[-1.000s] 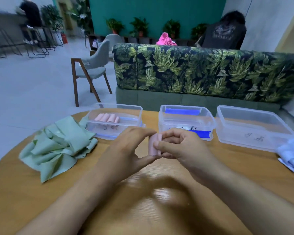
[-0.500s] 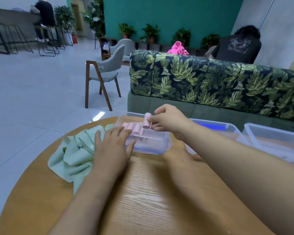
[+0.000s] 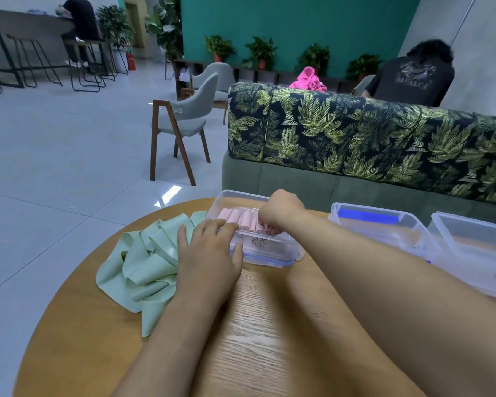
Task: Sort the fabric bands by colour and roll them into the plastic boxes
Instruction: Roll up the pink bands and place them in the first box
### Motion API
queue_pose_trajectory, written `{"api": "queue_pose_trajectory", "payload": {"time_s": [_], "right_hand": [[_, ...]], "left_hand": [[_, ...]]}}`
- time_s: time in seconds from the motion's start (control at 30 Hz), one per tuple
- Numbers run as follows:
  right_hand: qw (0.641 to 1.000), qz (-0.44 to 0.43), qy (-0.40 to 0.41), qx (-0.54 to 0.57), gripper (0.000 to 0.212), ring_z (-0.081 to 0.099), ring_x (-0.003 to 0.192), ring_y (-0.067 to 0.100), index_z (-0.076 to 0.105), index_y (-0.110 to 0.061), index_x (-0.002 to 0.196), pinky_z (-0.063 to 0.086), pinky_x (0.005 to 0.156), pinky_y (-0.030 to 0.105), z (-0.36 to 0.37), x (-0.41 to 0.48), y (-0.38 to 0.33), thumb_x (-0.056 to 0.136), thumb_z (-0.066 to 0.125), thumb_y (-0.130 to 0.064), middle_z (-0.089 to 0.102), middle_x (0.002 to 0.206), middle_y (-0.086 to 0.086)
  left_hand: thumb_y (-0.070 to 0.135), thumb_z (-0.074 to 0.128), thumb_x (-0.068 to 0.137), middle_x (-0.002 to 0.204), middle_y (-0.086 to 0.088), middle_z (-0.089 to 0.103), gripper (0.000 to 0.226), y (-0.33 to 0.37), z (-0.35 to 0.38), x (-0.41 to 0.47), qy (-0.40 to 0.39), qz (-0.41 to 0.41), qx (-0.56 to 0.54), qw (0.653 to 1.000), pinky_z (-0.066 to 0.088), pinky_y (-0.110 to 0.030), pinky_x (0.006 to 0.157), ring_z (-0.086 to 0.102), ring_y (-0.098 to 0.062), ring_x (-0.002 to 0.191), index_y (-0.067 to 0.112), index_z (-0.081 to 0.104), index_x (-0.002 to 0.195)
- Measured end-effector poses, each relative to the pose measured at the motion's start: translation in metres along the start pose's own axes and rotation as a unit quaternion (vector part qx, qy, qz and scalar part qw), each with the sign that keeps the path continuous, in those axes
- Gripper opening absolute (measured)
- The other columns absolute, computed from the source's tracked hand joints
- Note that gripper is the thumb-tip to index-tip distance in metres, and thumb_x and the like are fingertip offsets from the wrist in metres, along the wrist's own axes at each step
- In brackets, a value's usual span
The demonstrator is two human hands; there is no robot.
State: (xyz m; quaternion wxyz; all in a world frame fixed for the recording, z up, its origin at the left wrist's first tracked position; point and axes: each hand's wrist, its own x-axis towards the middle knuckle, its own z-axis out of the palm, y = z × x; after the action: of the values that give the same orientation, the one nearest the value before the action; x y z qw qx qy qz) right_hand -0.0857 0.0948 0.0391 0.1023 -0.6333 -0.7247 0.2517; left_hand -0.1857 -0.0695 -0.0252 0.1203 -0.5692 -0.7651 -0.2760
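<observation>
Pink first: a row of rolled pink fabric bands (image 3: 236,217) lies side by side in the leftmost clear plastic box (image 3: 269,252), which has a blue-trimmed rim and some scribbled marking on its front wall. The right hand (image 3: 281,209) reaches down into that box from above, its fingers (image 3: 275,231) curled round the pink roll (image 3: 260,227) at the right end of the row. The left hand (image 3: 209,253) lies flat with fingers straight and relaxed, gripping nothing. Its fingertips are up against the box's near left corner, and its outer edge lies over a heap of loose pale green fabric bands (image 3: 141,262). That heap sits just left of the box, touching it. Everything's on a round wooden counter (image 3: 269,325). To the right there's a second clear plastic box (image 3: 407,239) with something blue along its far side, and beside that a third clear plastic box (image 3: 476,253). Behind the counter stands a leaf-print sofa (image 3: 355,138).
</observation>
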Motion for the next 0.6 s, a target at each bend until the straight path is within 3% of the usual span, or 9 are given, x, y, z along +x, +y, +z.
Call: {"api": "queue_pose_trajectory", "payload": {"time_s": [0.3,0.37,0.43,0.6], "right_hand": [[0.999,0.030,-0.015,0.025,0.013,0.077,0.061,0.016,0.072,-0.013,0.074,0.064,0.083,0.030,0.006,0.008,0.002,0.086,0.065,-0.014,0.076,0.064,0.002],[1.000,0.011,-0.002,-0.016,0.007,0.072,0.062,0.019,0.069,-0.015,0.075,0.059,0.066,0.026,0.006,0.007,0.003,0.082,0.068,-0.015,0.073,0.067,0.000],[0.997,-0.017,0.024,-0.071,0.010,0.064,0.064,0.021,0.064,-0.015,0.070,0.043,0.051,0.024,0.004,0.003,0.004,0.078,0.069,-0.011,0.069,0.071,0.001],[0.993,-0.063,0.037,-0.091,0.017,0.056,0.063,0.024,0.054,-0.012,0.068,0.032,0.048,0.025,-0.008,0.000,0.014,0.082,0.061,-0.007,0.060,0.069,0.006]], "left_hand": [[0.036,0.069,0.093,0.137,0.002,0.066,0.036,0.002,0.000,0.000,-0.006,-0.003,0.001,1.000,0.031,-0.064,0.118,0.058,-0.025,0.135,0.029,0.069,0.128],[0.035,0.070,0.093,0.136,0.002,0.067,0.036,0.003,0.000,0.000,-0.004,-0.003,0.002,1.000,0.031,-0.065,0.118,0.059,-0.026,0.135,0.028,0.070,0.128],[0.035,0.070,0.093,0.136,0.001,0.067,0.036,0.003,0.001,-0.001,-0.002,-0.002,0.001,1.000,0.031,-0.065,0.118,0.059,-0.026,0.135,0.028,0.070,0.128],[0.036,0.068,0.095,0.140,0.003,0.065,0.038,0.005,-0.001,-0.001,0.001,-0.001,0.003,1.000,0.027,-0.065,0.121,0.057,-0.023,0.136,0.029,0.068,0.132]]}}
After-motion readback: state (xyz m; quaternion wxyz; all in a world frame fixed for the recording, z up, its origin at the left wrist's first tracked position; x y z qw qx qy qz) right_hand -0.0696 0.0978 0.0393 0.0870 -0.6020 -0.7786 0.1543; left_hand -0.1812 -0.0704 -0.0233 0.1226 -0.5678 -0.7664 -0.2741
